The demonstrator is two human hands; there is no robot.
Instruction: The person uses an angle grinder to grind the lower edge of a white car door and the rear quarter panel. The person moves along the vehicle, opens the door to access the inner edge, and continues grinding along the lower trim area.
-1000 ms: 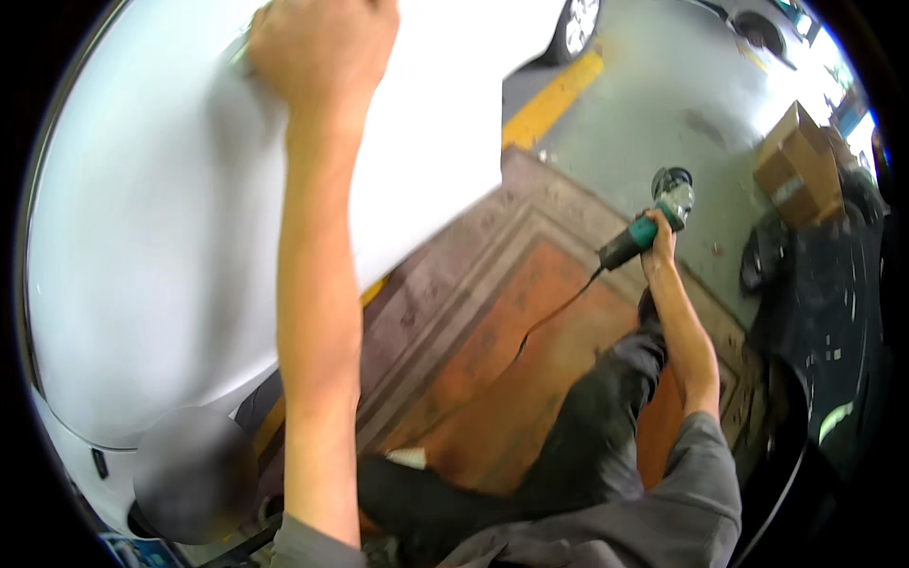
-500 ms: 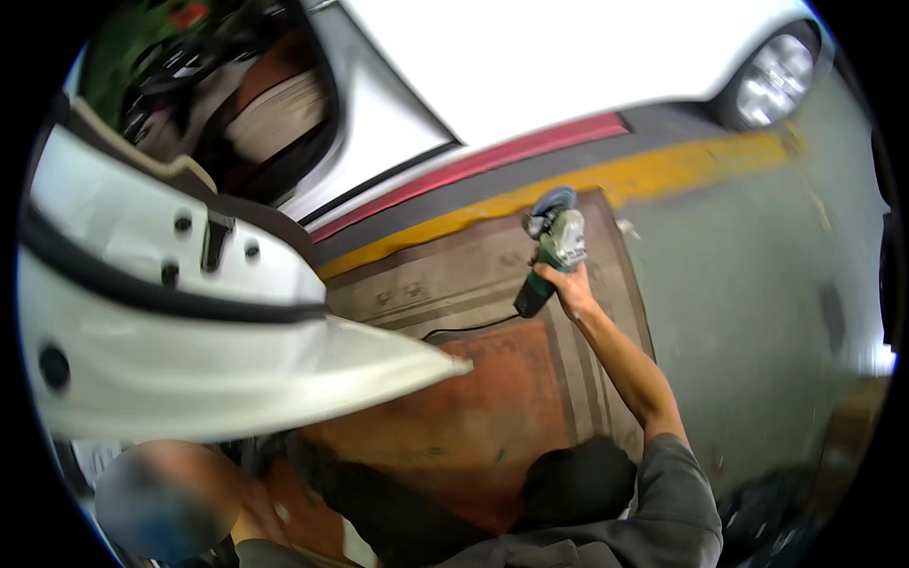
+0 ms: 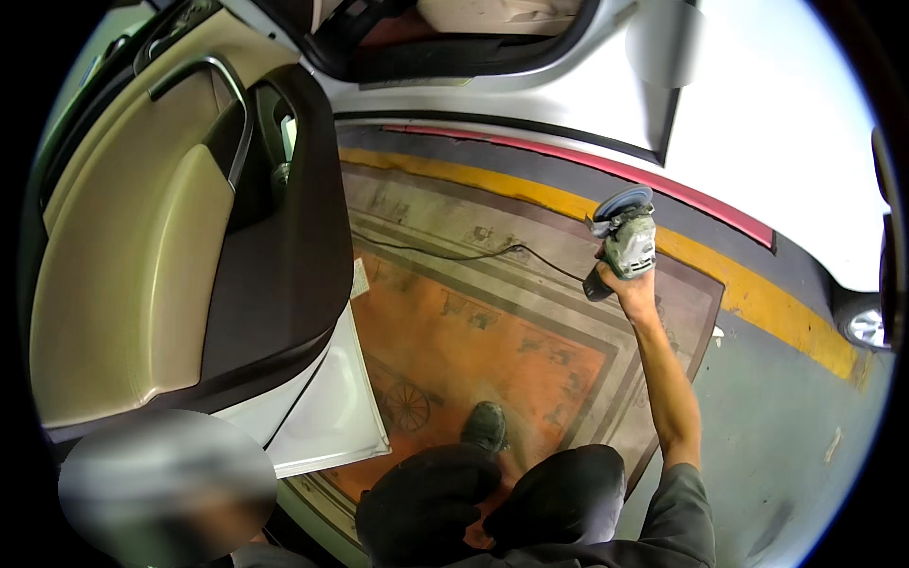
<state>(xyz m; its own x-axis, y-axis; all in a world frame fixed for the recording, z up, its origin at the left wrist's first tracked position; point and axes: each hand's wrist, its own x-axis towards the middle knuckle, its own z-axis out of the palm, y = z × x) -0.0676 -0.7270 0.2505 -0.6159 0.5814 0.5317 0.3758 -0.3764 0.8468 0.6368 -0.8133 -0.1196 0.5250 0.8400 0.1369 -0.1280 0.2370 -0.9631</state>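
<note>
An angle grinder (image 3: pixel 632 248) with a pale grey-green head and a dark body is held by my right hand (image 3: pixel 632 287). The hand is closed around the body, arm stretched forward. A grey round disc (image 3: pixel 625 206) tops the tool, close to the white car's lower side (image 3: pixel 530 106) and above the floor strip. A black cable (image 3: pixel 445 256) trails left from the grinder's end across the carpet. My left hand does not show; its dark sleeve (image 3: pixel 268 556) ends at a blurred patch in the lower left.
The open car door (image 3: pixel 114 275), with tan and dark brown lining, fills the left. Beneath me lies an orange-and-tan carpet (image 3: pixel 530 350). A yellow floor stripe (image 3: pixel 786 308) and a red strip (image 3: pixel 701 204) run along the car. My shoe (image 3: pixel 485 426) is on the carpet.
My view has turned, so the door now shows its inner lining and the car body fills more of the right. The grinder stays in my right hand, farther right in view.
</note>
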